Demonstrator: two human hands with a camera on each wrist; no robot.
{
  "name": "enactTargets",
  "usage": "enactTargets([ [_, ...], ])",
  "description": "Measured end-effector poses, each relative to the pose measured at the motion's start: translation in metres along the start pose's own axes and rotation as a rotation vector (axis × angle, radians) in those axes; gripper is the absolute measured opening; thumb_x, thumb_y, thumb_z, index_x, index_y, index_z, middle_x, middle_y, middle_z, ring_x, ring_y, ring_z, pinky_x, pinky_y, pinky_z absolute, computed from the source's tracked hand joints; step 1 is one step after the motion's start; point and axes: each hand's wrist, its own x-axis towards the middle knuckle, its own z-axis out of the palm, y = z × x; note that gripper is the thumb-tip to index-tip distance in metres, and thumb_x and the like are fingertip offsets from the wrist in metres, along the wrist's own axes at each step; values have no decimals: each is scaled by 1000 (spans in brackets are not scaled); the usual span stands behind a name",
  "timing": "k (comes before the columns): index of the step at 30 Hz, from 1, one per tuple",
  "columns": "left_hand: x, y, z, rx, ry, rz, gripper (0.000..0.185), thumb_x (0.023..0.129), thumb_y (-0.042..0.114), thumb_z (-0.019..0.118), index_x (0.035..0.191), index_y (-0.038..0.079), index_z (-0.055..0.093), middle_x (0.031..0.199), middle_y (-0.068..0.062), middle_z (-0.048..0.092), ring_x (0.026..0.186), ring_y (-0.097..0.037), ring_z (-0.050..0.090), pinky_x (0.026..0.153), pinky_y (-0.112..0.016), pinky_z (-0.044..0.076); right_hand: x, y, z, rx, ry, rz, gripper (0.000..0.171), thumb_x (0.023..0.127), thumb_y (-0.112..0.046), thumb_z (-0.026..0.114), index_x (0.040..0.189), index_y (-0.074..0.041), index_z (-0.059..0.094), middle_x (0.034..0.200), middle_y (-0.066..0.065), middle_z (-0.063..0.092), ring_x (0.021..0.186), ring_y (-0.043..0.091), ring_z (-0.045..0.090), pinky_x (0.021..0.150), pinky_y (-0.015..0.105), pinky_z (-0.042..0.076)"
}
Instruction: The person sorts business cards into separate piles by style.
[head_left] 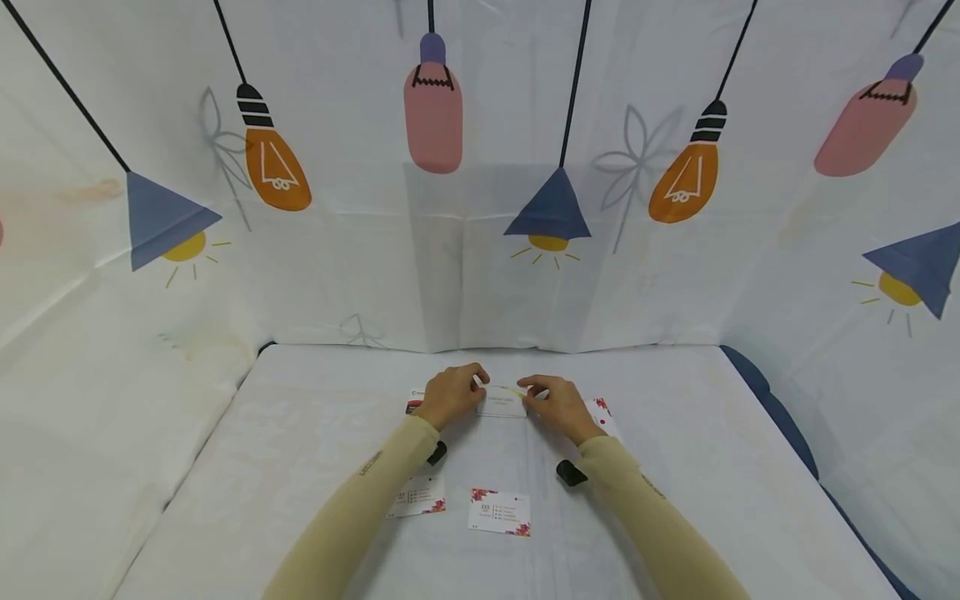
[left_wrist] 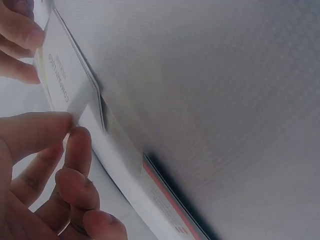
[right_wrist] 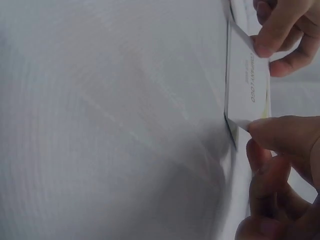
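Observation:
A white business card [head_left: 502, 403] printed "COMPANY LOGO" is held level between the two hands, close over the far middle of the table. My left hand [head_left: 452, 393] pinches its left end between thumb and forefinger. At the opposite end, my right hand [head_left: 558, 407] pinches it the same way, other fingers curled loosely below. In the left wrist view, the card [left_wrist: 65, 75] lies over another card edge just under it. The right wrist view also has the card [right_wrist: 245, 85] with a thumb at each end.
A card with a red and black band [head_left: 415, 402] lies partly behind the left hand. Red-flowered cards lie by the right wrist [head_left: 602, 414], by the left forearm [head_left: 418, 497] and at the front middle [head_left: 499, 512]. A white printed curtain [head_left: 480, 275] hangs behind the white table [head_left: 315, 417].

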Motion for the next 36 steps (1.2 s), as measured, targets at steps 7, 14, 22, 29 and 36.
enactTargets([
  [7,4,2,1,71,-31,-5,15,92,18,71,107,18,72,88,3,70,69,-13,59,60,-32,47,0,-1,3,-61,-6,0,31,89,-13,76,119,-17,74,98,-1,71,80,14,62,73,37,49],
  [14,5,1,2,85,-32,8,11,91,17,72,102,16,72,87,3,68,70,-13,58,61,-32,47,2,1,6,-94,-2,13,22,89,-16,76,111,-18,76,95,-3,68,84,16,59,75,38,48],
  [22,4,1,2,101,-27,0,8,90,15,72,97,15,74,86,2,65,73,-14,58,62,-34,49,2,2,8,-84,9,10,23,88,-15,76,111,-15,75,93,-3,68,83,16,59,77,39,48],
  [29,6,-1,4,100,-21,8,8,90,15,72,98,15,73,86,2,65,73,-14,58,62,-34,48,3,3,10,-64,25,17,28,87,-14,77,115,-12,72,92,-3,67,80,14,58,74,37,47],
  [36,6,-2,5,89,-9,1,10,91,16,70,101,15,73,87,1,66,74,-15,59,63,-35,49,1,6,10,-38,52,30,27,89,-15,73,115,-12,71,94,-1,68,79,16,58,73,37,46],
])
